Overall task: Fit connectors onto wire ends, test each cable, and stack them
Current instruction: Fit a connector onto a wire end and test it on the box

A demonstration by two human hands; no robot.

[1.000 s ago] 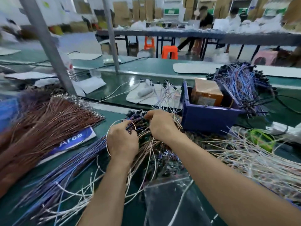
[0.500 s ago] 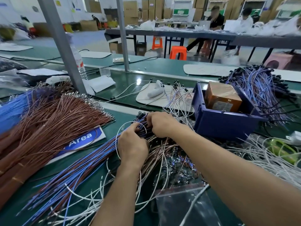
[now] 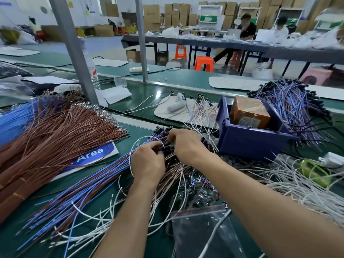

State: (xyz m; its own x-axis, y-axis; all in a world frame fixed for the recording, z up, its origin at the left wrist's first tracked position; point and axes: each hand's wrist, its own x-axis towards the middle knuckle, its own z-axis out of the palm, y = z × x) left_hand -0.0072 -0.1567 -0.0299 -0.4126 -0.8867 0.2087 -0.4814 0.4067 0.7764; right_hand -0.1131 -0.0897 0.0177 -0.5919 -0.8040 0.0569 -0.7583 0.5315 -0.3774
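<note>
Your left hand (image 3: 148, 162) and right hand (image 3: 188, 146) hide your fingertips. Brown wires (image 3: 46, 138) run off at 9 o'clock. People (image 3: 246, 27) at 1 o'clock look blurry.

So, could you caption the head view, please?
Left hand pinches a looped white wire; right hand works among blue cables.

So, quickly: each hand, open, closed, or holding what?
Left hand: pinches the thin white looped wire.
Right hand: curled over blue wire bundle; grip cannot be told.

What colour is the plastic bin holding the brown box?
The bin is dark blue, seen best in the head view.
</note>
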